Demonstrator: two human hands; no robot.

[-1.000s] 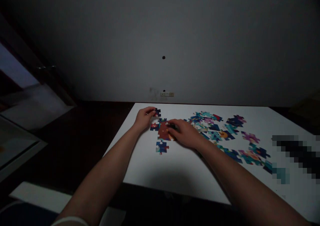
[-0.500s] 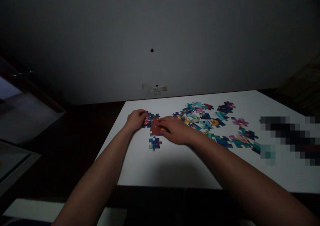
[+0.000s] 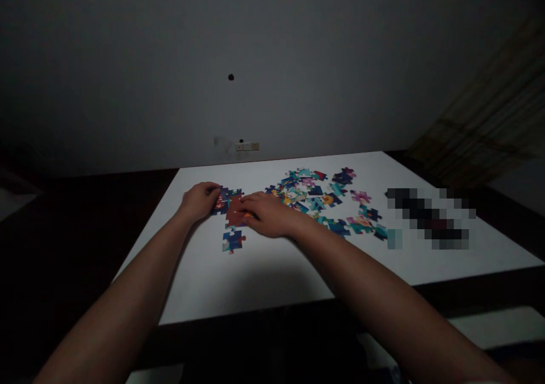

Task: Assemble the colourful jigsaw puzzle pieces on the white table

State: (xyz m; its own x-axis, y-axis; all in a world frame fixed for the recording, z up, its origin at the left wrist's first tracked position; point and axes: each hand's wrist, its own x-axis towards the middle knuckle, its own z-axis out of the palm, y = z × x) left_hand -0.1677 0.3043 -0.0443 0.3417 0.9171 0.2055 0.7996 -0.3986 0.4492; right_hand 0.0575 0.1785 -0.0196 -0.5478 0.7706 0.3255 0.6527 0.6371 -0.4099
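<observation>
My left hand (image 3: 198, 202) is at the left edge of a small joined patch of jigsaw puzzle. Its thumb and fingers are closed on a dark blue and red jigsaw piece (image 3: 220, 203) there. My right hand (image 3: 270, 214) lies over the patch's right side, fingers stretched out and thumb apart, touching the reddish-brown part (image 3: 234, 214). Its palm hides some of the surface beneath. Just below the patch, a blue jigsaw piece (image 3: 233, 240) with a pale corner lies flat; whether it is joined on, I cannot tell.
Several loose colourful jigsaw pieces (image 3: 327, 200) spread over the white table (image 3: 204, 293) to the right of my hands, some overlapping. A pixelated dark object (image 3: 430, 216) lies farther right. Behind the table stands a grey wall (image 3: 319, 89) with sockets (image 3: 247, 146); a curtain (image 3: 468, 100) hangs at right.
My view has turned to the right, so the table and hands appear farther left. Both hands keep the same places on the puzzle patch, with no clear movement of pieces.
</observation>
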